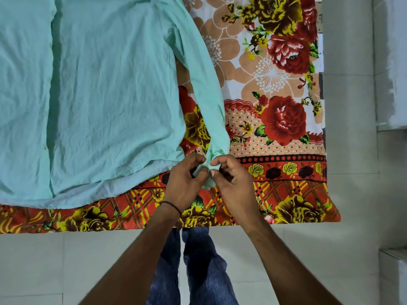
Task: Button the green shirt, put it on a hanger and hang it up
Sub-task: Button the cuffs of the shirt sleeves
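The green shirt (110, 84) is lying spread flat, its body filling the area left of the cuff (209, 183) and its hem running along the near side. A long vertical fold is crossing the body; whether the front is fastened there cannot be told, since no buttons are showing. The sleeve (204, 84) is running down from far above the cuff, narrowing as it nears the hands.

The left hand (186, 183), with a black thread (171, 205) round its wrist, is pinching the cuff's left edge between thumb and curled fingers. Touching the cuff from the other side, the right hand (235, 183) is pinching its right edge, fingertips meeting the left hand's over the cloth. The button and its hole are hiding under the fingers.

By the look of it, the buttoning step is in hand, here at the cuff. The next move is likely calling for lining the hole over the button and pushing it through while keeping the cloth taut.

Right of the cuff the floral bedsheet (275, 84) is lying bare, then pale tiled floor (352, 172). No hanger is showing anywhere.
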